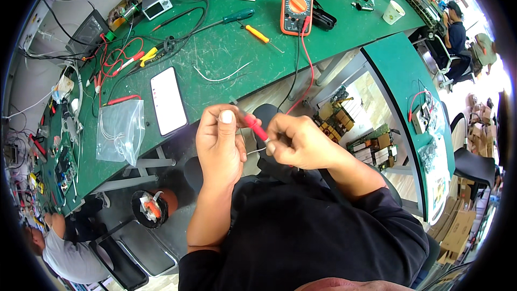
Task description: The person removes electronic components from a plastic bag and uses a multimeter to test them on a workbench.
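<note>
My right hand (pixel 301 143) is closed round the rear part of a red test probe (pixel 252 123) with a dark front section, pointing up and left. My left hand (pixel 219 143) is closed beside the probe's front end, thumb up and fingers curled; what it pinches is hidden. A thin pale wire (pixel 257 151) shows between the two hands, its ends out of sight. An orange digital multimeter (pixel 297 5) lies on the green bench (pixel 226 51) ahead, its display lit. From it a red lead (pixel 309 64) and a black lead (pixel 295 70) hang over the bench edge.
A phone with a white screen (pixel 168 101) and a clear plastic bag (pixel 119 132) lie at the left, near screwdrivers (pixel 238 15) and tangled leads. Circuit boards (pixel 371 148) sit low at the right. A bin (pixel 149 209) stands at lower left; co-workers sit at both sides.
</note>
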Action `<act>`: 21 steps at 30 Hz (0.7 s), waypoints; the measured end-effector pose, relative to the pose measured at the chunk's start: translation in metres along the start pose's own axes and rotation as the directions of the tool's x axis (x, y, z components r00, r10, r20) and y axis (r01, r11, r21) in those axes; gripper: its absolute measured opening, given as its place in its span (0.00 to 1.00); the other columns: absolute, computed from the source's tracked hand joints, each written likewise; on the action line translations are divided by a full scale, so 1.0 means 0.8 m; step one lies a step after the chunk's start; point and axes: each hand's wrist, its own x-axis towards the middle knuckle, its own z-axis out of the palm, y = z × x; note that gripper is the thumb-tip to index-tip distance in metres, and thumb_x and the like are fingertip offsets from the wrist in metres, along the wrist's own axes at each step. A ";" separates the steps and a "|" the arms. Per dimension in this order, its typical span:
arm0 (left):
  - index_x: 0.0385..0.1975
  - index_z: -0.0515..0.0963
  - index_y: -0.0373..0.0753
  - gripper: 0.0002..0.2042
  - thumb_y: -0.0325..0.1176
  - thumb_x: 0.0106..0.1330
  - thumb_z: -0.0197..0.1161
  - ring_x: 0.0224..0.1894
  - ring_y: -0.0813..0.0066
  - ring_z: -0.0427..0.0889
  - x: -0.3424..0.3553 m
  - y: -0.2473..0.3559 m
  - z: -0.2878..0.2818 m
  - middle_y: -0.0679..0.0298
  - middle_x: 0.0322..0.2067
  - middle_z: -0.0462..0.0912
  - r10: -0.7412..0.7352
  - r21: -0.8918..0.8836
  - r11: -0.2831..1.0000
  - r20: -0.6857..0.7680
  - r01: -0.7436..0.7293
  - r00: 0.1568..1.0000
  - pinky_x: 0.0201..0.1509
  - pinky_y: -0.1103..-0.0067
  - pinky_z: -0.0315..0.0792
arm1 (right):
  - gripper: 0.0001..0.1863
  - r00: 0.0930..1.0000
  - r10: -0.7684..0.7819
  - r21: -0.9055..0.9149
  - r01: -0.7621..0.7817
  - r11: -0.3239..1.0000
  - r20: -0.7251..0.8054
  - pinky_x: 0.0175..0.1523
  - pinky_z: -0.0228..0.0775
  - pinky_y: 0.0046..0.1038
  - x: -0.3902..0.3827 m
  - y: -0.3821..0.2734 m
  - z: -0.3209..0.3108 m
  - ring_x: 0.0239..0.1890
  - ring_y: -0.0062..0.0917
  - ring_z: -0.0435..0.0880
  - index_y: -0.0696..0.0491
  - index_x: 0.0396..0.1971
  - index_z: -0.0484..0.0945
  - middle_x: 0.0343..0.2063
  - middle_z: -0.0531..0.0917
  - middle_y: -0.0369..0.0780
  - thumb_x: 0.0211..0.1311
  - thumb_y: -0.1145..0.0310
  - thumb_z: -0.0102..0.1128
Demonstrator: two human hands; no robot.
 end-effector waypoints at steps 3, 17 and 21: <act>0.41 0.71 0.34 0.15 0.42 0.72 0.54 0.21 0.81 0.77 0.000 -0.004 0.001 0.57 0.28 0.80 -0.089 0.063 0.994 0.051 0.086 0.995 0.13 0.91 0.59 | 0.05 0.978 -0.014 0.219 0.060 0.974 -0.208 0.31 0.69 0.26 -0.007 0.006 -0.021 0.22 0.21 0.76 0.58 0.32 0.75 0.20 0.78 0.38 0.57 0.74 0.58; 0.43 0.73 0.31 0.15 0.31 0.62 0.68 0.30 0.89 0.71 0.036 0.044 0.032 0.70 0.30 0.76 -0.195 0.395 0.908 0.110 0.137 0.975 0.32 0.90 0.64 | 0.14 0.140 -0.377 -0.310 0.351 0.884 -0.916 0.16 0.64 0.24 0.187 -0.104 -0.507 0.12 0.21 0.69 0.59 0.40 0.71 0.17 0.76 0.38 0.71 0.62 0.45; 0.45 0.74 0.31 0.13 0.28 0.64 0.64 0.31 0.89 0.70 0.090 0.058 0.071 0.70 0.32 0.77 -0.175 0.661 0.738 -0.002 0.133 0.985 0.33 0.89 0.64 | 0.16 0.303 -0.576 -0.583 0.076 0.809 -0.759 0.26 0.73 0.35 0.272 -0.052 -0.534 0.21 0.34 0.79 0.60 0.42 0.71 0.20 0.79 0.46 0.71 0.61 0.42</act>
